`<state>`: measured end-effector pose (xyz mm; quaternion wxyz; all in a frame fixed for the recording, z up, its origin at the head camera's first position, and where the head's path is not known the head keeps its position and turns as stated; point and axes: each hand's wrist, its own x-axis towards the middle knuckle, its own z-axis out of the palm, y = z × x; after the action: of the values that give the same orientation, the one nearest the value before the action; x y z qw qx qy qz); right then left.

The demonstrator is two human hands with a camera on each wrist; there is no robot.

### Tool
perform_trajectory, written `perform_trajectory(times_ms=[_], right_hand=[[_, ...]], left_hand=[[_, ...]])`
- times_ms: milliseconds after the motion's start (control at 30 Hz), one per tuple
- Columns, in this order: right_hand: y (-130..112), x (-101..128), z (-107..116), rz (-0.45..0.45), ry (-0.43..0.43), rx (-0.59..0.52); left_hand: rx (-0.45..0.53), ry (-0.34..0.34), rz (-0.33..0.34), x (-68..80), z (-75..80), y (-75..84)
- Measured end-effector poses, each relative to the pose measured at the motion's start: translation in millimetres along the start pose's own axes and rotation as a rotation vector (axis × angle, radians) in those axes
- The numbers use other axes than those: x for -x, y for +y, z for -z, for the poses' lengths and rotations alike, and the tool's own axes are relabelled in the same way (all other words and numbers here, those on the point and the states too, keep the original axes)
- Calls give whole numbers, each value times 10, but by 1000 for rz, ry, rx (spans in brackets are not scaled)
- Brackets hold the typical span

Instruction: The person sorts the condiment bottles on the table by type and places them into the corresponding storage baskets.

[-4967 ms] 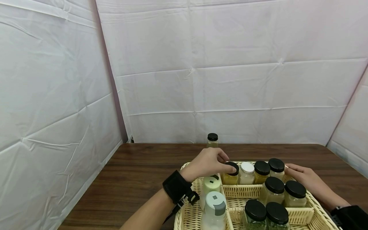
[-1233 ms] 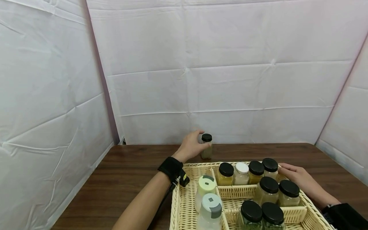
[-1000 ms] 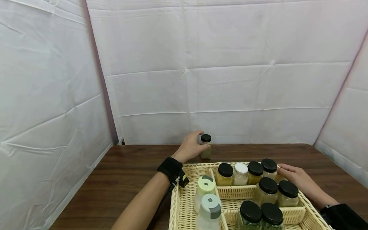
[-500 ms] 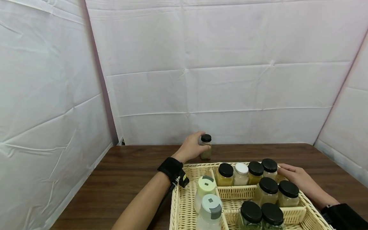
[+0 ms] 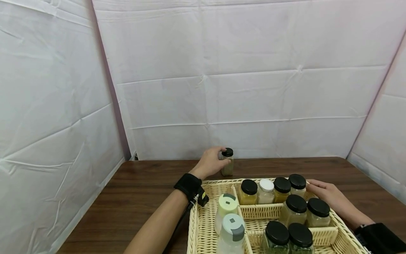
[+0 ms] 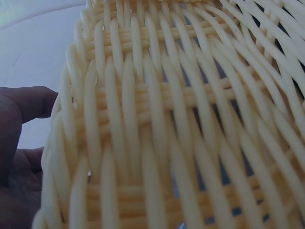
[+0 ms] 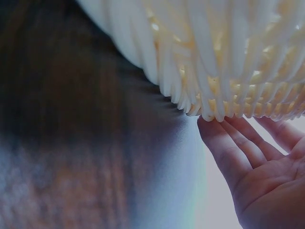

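Note:
Behind the basket, my left hand (image 5: 210, 163) holds a small glass jar (image 5: 227, 168) with a black lid. The thumb lies across its body and the index finger is at the lid; the other fingers are mostly hidden. This jar stands upright near the table's back edge. My right hand (image 5: 328, 197) rests against the back right corner of the wicker basket (image 5: 194, 225). In the right wrist view its straight fingers (image 7: 228, 148) touch the woven rim from outside. The left wrist view shows mostly basket weave, with part of the left hand's fingers (image 6: 35, 102) at the left.
The divided basket holds several jars: yellow-filled (image 5: 248, 193), white-lidded (image 5: 265, 192), pale-filled (image 5: 296, 210), and green-filled (image 5: 276, 240) ones. Two light-capped bottles (image 5: 227, 211) stand in its left section. White sheets (image 5: 253, 88) enclose the dark wooden table (image 5: 127, 197).
My left hand has gone from the yellow-filled jar in the basket to the jar behind it. Lately its index finger has come down onto the lid. My right hand stays at the corner.

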<state>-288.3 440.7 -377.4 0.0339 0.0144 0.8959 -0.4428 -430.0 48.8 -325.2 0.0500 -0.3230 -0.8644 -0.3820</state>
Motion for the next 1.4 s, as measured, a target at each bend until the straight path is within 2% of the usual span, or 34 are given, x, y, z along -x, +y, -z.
perform_trajectory(times_ms=[167,267,433,633,700,767,900,1000,1267,1400], right_hand=[[8,-4,-4,13,6,2],[11,-6,-11,18,8,1],[7,-8,-14,11,9,-1],[3,-6,-11,5,1,1],[1,-7,-9,1,-3,1],[-1,-8,-7,-3,-7,-1],[2,-5,-5,-7,-11,-6],[15,-4,-11,1,-12,-2],[18,0,-15,5,-7,-4],[21,2,-15,1,-14,-17]], left_hand=[[-43,-78,-54,3,6,-4],[-26,-83,-49,9,5,0],[5,-26,-40,11,-1,2],[22,100,-53,1,-2,0],[25,111,-56,0,-4,-4],[6,87,-69,-1,-7,-9],[-46,-8,-105,4,-19,-20],[-38,-51,-118,9,-21,-21],[61,-27,-70,13,-28,-23],[87,-47,-55,7,-26,-24]])
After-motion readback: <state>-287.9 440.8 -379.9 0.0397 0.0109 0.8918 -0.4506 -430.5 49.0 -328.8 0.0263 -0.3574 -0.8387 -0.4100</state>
